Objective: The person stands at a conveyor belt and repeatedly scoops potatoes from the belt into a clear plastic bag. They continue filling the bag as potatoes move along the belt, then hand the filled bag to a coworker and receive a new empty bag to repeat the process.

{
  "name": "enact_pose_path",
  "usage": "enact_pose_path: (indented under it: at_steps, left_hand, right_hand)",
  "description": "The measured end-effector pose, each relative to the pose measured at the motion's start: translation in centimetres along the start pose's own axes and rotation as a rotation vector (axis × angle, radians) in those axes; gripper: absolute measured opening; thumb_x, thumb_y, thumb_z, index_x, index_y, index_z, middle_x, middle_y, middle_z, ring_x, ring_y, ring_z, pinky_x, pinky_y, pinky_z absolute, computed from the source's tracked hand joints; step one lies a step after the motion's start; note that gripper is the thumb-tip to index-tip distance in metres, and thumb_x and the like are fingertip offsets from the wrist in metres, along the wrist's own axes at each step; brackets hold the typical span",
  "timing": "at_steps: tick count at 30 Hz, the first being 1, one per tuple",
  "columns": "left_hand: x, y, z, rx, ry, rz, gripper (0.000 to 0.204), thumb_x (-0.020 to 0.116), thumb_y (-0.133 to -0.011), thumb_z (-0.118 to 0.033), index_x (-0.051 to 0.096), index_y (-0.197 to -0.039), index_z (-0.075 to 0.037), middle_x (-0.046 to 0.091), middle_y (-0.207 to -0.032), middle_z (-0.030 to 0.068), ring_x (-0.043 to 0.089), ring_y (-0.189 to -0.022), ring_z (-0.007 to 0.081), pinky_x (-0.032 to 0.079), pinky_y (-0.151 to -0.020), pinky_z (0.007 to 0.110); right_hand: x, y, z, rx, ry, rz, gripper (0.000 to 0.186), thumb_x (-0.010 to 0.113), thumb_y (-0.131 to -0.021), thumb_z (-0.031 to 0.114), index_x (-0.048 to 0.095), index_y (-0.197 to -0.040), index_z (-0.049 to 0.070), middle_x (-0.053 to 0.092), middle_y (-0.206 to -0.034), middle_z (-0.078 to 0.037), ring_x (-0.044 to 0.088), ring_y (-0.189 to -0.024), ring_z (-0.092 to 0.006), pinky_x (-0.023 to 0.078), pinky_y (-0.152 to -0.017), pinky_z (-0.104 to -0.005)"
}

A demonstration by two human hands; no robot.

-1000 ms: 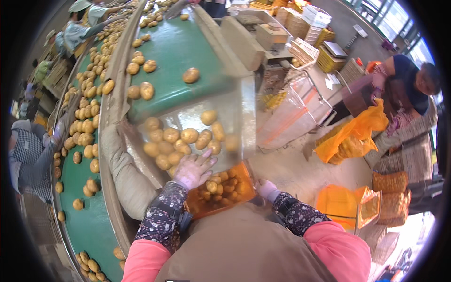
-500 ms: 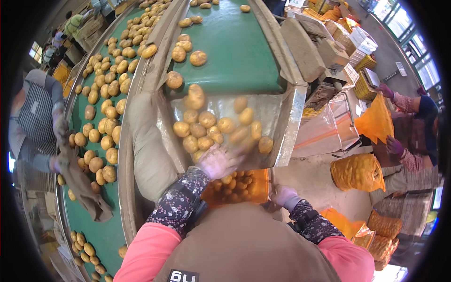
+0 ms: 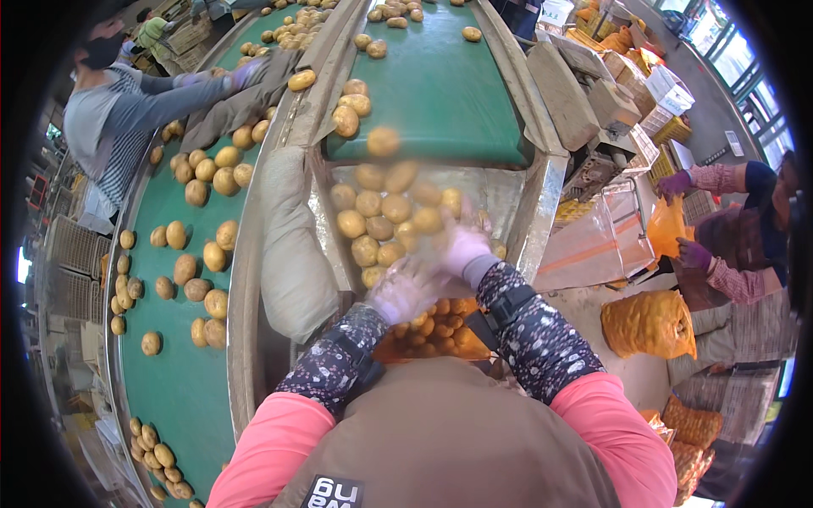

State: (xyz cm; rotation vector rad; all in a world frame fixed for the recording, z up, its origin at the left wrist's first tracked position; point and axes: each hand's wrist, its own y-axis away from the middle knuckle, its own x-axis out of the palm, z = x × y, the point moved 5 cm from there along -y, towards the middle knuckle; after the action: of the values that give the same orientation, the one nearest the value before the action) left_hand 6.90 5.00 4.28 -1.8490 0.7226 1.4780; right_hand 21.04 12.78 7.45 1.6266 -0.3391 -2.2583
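Observation:
Light gloves cover both my hands, which are at the lower end of a metal chute (image 3: 500,193) holding a bunch of potatoes (image 3: 395,208). My left hand (image 3: 406,290) is flat along the chute's near edge, its fingers stretched to the right beside the lowest potatoes. My right hand (image 3: 466,244) reaches up against the potatoes on the right, fingers apart and partly blurred. Neither hand appears to grip a potato. Below my hands, an orange mesh bag (image 3: 395,349) contains several potatoes; my hands and apron hide part of it. One potato (image 3: 383,141) drops blurred from the belt.
A green conveyor belt (image 3: 432,93) feeds the chute, with a grey padded cloth (image 3: 292,245) left of it. Another potato belt (image 3: 174,381) runs at left, where a co-worker (image 3: 127,110) reaches across. At right, another person (image 3: 737,220) handles orange mesh near a filled bag (image 3: 648,326).
My right hand has moved from the bag's right edge up to the potatoes. My left hand has shifted slightly right. The left co-worker's arms and dark cloth have moved farther up their belt.

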Motion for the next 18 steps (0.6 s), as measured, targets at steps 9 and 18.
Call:
enact_pose_path:
  at_steps: [9, 18]
  left_hand:
    - [-1.7, 1.4, 0.2, -0.365, -0.083, -0.009, 0.064, 0.059, -0.09, -0.059, 0.053, -0.144, -0.027, 0.034, -0.161, 0.0139, 0.028, -0.148, 0.0413, 0.009, -0.114, 0.076]
    - [-1.4, 2.3, -0.2, -0.178, -0.035, 0.108, 0.069, 0.058, -0.089, -0.063, 0.05, -0.146, -0.026, 0.037, -0.16, 0.0084, 0.039, -0.143, 0.0369, 0.027, -0.108, 0.072]
  right_hand:
    - [-2.7, 1.1, 0.6, -0.05, -0.119, -0.214, 0.049, 0.06, -0.089, 0.032, 0.058, -0.134, 0.012, 0.066, -0.124, -0.025, 0.064, -0.114, -0.0412, 0.05, -0.1, -0.0483]
    - [-2.7, -3.4, 1.9, 0.025, 0.025, -0.172, 0.04, 0.06, -0.089, 0.029, 0.066, -0.124, 0.01, 0.069, -0.12, -0.021, 0.066, -0.115, -0.036, 0.052, -0.099, -0.0445]
